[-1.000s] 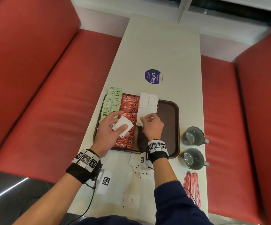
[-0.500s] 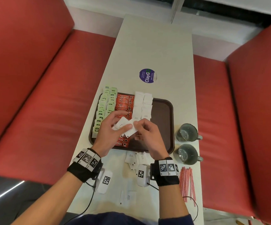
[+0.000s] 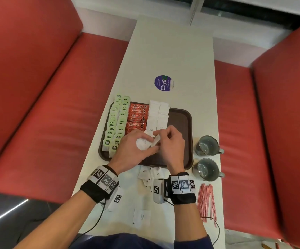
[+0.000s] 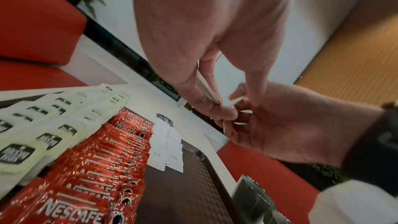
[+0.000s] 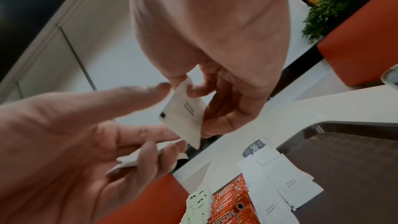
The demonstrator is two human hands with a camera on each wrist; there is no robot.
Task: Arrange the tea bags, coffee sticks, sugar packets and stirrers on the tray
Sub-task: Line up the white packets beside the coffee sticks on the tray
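Observation:
On the brown tray (image 3: pixel 181 123) lie two columns of green tea bags (image 3: pixel 116 123), a column of red coffee sticks (image 3: pixel 136 117) and two columns of white sugar packets (image 3: pixel 158 114). Above the tray's near part, my left hand (image 3: pixel 145 142) holds a small stack of sugar packets (image 3: pixel 142 143). My right hand (image 3: pixel 159 136) pinches one sugar packet (image 5: pixel 185 113) between thumb and fingers, right beside the left hand's stack (image 5: pixel 146 157). The red-and-white stirrers (image 3: pixel 205 202) lie on the table at the near right.
Several loose sugar packets (image 3: pixel 149 175) lie on the table just in front of the tray, one more (image 3: pixel 141 217) nearer me. Two metal cups (image 3: pixel 207 145) (image 3: pixel 206 168) stand right of the tray. A round purple sticker (image 3: pixel 163 83) lies beyond it. Red benches flank the table.
My right hand left the sugar column on the tray, came back to the left hand and took hold of a packet from its stack. The left hand stayed above the tray.

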